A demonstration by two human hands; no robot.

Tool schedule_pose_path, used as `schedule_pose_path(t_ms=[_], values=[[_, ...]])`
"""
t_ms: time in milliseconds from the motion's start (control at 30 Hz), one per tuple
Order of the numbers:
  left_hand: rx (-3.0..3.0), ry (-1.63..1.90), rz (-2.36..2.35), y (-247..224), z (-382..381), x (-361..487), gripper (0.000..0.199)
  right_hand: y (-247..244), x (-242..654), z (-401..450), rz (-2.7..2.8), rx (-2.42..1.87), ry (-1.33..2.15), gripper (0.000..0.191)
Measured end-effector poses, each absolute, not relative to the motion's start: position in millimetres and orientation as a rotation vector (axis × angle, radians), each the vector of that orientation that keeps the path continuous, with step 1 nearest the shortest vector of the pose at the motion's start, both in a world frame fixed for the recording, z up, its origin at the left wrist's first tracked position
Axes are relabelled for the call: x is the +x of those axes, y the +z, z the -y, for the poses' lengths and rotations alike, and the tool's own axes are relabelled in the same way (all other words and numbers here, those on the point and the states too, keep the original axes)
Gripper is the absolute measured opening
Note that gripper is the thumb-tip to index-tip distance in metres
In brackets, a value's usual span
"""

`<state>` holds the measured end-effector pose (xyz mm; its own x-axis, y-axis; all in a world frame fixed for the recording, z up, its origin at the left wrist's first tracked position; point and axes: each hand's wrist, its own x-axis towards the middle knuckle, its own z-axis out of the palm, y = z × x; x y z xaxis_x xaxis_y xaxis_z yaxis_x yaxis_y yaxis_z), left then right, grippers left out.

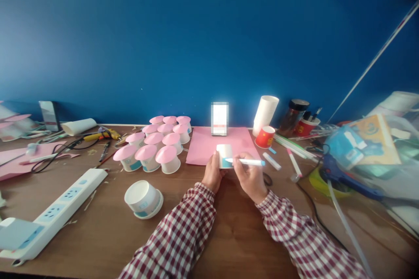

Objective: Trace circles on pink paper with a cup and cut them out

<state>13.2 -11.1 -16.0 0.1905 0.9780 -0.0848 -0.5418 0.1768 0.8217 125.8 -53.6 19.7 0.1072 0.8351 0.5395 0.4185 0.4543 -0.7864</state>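
Front-left corner of the surface (pixel 235 248): white power strip (pixel 62 209), set slantwise, a plug at its near end. Further back, toward the left part of the back edge, a yellow-and-black glue gun (pixel 101 135) among cables.

Left of middle, reaching to the back edge: rows of upturned white cups with pink caps (pixel 153 139), the caps shallow cones, blue print on several cup sides. Nearer the front edge, one white cup (pixel 140 198) with mouth up, blue print, a pale rim beneath it.

Middle, well in from the front edge: left hand (pixel 212 173), fingers closed round the left side of a small paper cup (pixel 224 150). This cup is plain white over its upper part, with a light blue patch low on the side facing the wearer; it looks roughly upright. Finer detail of the patch too small to read. Pink sheet (pixel 199 146) lies behind it, running toward the back edge.

Marker (pixel 248 162) lies level across the cup's right side: white barrel, blue butt, blue tip at or just beside the patch; contact unclear. Right hand (pixel 250 178) pinches the barrel, fingers closed. Red cup (pixel 265 136) and white cup stack (pixel 265 113) near the back edge, right of middle.
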Motion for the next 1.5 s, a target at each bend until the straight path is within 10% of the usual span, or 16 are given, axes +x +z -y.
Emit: schedule_pose_path(t_ms=[1500], values=[[0.764, 1.258, -0.710, -14.0, 13.1, 15.1, 0.043, 15.9, 125.7, 52.4, 1.554, -1.185, 0.375, 0.016]])
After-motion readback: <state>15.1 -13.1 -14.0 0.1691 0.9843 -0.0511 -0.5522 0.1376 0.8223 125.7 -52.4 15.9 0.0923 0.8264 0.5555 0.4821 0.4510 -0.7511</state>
